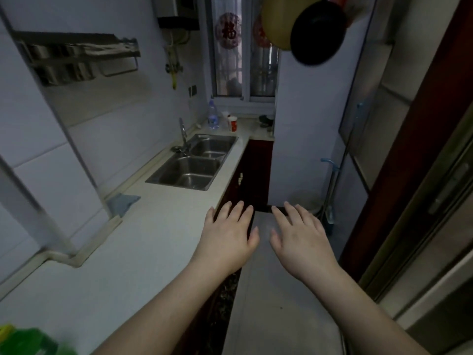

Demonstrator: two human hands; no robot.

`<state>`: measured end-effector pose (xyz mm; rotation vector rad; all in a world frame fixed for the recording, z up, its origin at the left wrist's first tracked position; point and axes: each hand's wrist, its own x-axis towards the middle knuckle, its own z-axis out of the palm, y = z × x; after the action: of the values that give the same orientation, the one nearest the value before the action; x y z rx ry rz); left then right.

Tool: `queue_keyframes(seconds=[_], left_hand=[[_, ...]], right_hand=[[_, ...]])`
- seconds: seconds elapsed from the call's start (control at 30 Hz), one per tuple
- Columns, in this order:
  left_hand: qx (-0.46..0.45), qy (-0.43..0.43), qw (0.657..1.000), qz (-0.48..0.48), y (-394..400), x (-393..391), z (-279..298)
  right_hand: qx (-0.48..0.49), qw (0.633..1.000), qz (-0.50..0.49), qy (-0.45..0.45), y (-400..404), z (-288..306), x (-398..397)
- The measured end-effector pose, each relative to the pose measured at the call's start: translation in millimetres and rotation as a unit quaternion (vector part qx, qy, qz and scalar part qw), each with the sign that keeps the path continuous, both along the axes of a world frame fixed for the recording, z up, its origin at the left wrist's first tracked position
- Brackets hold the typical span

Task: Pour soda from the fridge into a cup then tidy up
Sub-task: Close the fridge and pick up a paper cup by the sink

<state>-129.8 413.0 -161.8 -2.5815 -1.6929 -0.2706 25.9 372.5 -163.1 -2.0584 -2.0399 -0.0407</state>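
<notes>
My left hand (227, 237) and my right hand (300, 239) are stretched out side by side, palms down, fingers straight and spread, holding nothing. The left hand hovers over the front edge of the white counter (143, 242); the right hand hangs over the grey floor (276, 303). A red-and-white cup (232, 124) stands at the far end of the counter beside a clear plastic bottle (213, 116). No soda and no fridge can be made out for certain.
A double steel sink (197, 162) with a tap sits in the counter ahead. Dark red cabinets (253, 170) run below it. A black pan (317, 34) hangs overhead. A green object (28, 342) lies at the bottom left. A door frame (409, 175) stands at the right.
</notes>
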Motion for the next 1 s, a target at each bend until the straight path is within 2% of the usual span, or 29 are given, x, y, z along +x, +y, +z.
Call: queue_keyframes(seconds=[0.27,0.63,1.0], left_hand=[[-0.008,-0.023,1.0,-0.019,94.0,10.2,-10.6],[-0.003,0.0,0.999,-0.034,230.0,7.0,-13.5],[0.013,0.011,0.998,-0.067,354.6,69.4,-30.7]], right_hand=[[-0.014,1.0,-0.022,-0.013,87.5,-7.6,8.9],[-0.016,0.999,-0.049,-0.015,209.1,-7.6,13.5],[-0.025,0.998,-0.053,-0.021,332.5,-31.2,74.4]])
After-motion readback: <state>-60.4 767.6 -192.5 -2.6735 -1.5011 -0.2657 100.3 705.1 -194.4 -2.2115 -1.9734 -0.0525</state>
